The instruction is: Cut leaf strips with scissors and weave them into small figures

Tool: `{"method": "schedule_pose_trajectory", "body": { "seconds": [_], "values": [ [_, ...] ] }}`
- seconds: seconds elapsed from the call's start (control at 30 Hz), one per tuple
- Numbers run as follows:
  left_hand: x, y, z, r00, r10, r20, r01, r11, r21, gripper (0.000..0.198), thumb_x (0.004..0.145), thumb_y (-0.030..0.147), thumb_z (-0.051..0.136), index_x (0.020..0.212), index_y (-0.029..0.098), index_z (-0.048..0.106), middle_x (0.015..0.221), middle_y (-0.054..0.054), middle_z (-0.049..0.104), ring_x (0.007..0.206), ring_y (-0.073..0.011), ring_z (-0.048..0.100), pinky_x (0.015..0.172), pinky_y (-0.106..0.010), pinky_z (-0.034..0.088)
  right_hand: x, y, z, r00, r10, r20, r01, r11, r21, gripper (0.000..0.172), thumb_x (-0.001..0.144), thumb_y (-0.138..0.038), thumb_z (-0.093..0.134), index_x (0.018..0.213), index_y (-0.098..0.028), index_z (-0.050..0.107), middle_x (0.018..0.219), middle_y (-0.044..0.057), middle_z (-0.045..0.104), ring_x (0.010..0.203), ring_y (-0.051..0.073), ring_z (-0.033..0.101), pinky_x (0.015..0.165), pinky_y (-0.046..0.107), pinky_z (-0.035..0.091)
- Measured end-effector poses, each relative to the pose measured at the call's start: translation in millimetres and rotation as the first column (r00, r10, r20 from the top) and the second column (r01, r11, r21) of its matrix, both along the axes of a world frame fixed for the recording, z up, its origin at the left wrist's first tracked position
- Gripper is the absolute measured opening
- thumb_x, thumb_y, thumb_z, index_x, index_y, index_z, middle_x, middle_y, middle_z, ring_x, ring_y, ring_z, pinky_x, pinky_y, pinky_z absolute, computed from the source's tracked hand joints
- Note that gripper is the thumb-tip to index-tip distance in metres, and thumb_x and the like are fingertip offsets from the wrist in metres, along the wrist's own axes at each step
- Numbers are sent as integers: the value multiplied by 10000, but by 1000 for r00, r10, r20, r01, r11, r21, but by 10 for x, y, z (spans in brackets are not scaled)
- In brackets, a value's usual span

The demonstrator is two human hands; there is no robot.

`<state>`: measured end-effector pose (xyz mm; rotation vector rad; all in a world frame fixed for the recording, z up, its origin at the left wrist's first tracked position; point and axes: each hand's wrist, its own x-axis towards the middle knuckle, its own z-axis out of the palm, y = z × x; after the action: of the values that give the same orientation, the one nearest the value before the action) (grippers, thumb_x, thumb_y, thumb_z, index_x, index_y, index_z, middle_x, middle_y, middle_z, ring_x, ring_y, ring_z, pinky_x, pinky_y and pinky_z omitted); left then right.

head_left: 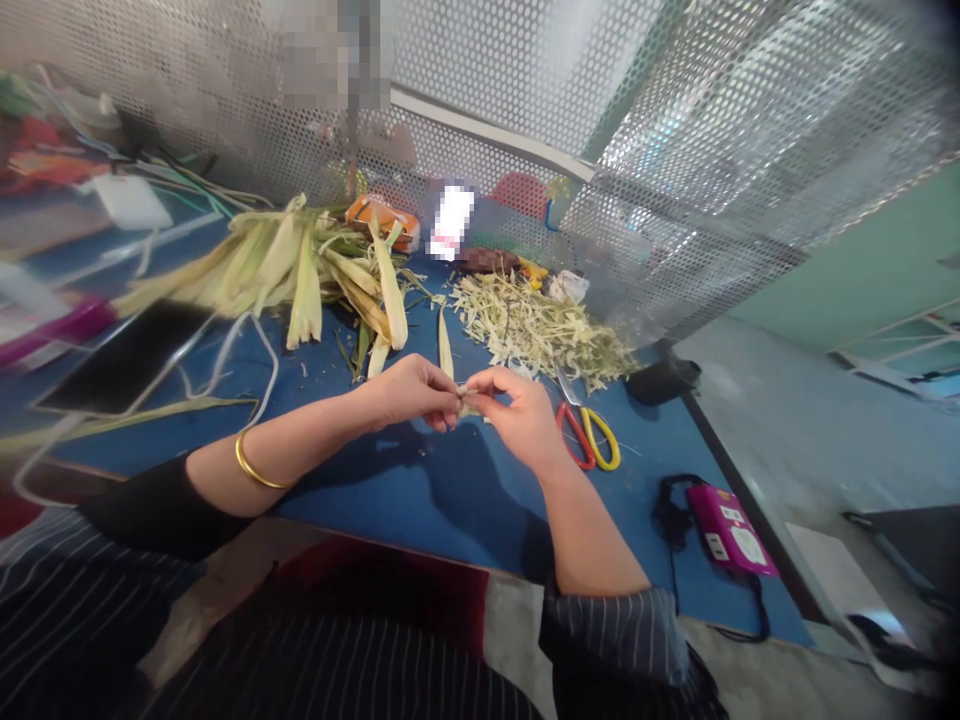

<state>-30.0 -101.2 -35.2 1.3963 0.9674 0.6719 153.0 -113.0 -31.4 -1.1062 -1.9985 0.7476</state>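
Observation:
My left hand [412,390] and my right hand [517,408] meet over the front of the blue table [480,500]. Between their pinched fingertips is a small pale piece of corn husk [464,400], mostly covered by the fingers. Just beyond the hands lies a narrow husk strip [445,345]. Whole dried corn husks [277,260] are heaped at the back left. A pile of shredded husk [540,325] spreads behind my right hand. Scissors [589,435] with one red and one yellow handle rest beside my right wrist, their blades reaching toward the shreds.
On the right are a black cylindrical object [664,380] and a purple power socket box [731,530] with a black cord. A dark tablet [127,355] and white cable [259,350] lie left. Behind stand a lit phone [452,222], an orange packet [386,220] and a perforated screen [487,150].

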Motion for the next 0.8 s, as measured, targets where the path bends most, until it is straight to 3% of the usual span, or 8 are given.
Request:
{"method": "schedule_pose_trajectory", "body": {
  "seconds": [0.17, 0.37, 0.5, 0.6, 0.8],
  "values": [
    [-23, 11, 17, 998, -59, -36, 60, 998, 8, 82, 652, 170, 629, 603, 135, 685, 547, -17, 634, 503, -106, 584, 547, -234, 487, -4, -6, 1, 998, 56, -11, -57, 997, -44, 151, 791, -224, 606, 935, -230, 653, 765, -8, 607, 719, 137, 557, 722, 281, 448],
    [-67, 58, -24, 989, -143, -49, 141, 989, -34, 75, 649, 177, 633, 614, 137, 687, 555, -12, 629, 519, -115, 580, 555, -252, 473, -14, -1, 9, 992, 123, -34, -126, 985, -115, 35, 791, -221, 601, 809, -195, 617, 766, -5, 612, 729, 128, 561, 710, 257, 436],
    [-54, 63, -28, 1000, -14, -6, 14, 1000, 23, 116, 667, 245, 674, 676, 137, 715, 556, -2, 600, 525, -97, 524, 553, -242, 422, -33, 0, -20, 997, -1, -82, -7, 995, -97, 98, 810, -265, 583, 754, -185, 575, 680, -27, 534, 643, 108, 483, 638, 236, 399],
    [-7, 31, -49, 986, 113, 119, -120, 991, 52, 197, 702, 332, 686, 737, 144, 728, 618, -7, 618, 584, -91, 516, 607, -239, 409, -60, -12, -52, 980, -116, -164, 108, 992, -61, 110, 830, -282, 550, 769, -191, 559, 671, -30, 505, 606, 102, 453, 605, 232, 389],
    [117, -71, -107, 924, 177, 338, -188, 982, -1, 239, 650, 284, 760, 848, 154, 721, 776, -28, 694, 717, -115, 598, 748, -261, 447, -108, -39, -84, 940, -210, -270, 205, 978, -49, 104, 828, -270, 547, 757, -195, 545, 656, -34, 540, 601, 104, 506, 626, 234, 425]
  ]
}}
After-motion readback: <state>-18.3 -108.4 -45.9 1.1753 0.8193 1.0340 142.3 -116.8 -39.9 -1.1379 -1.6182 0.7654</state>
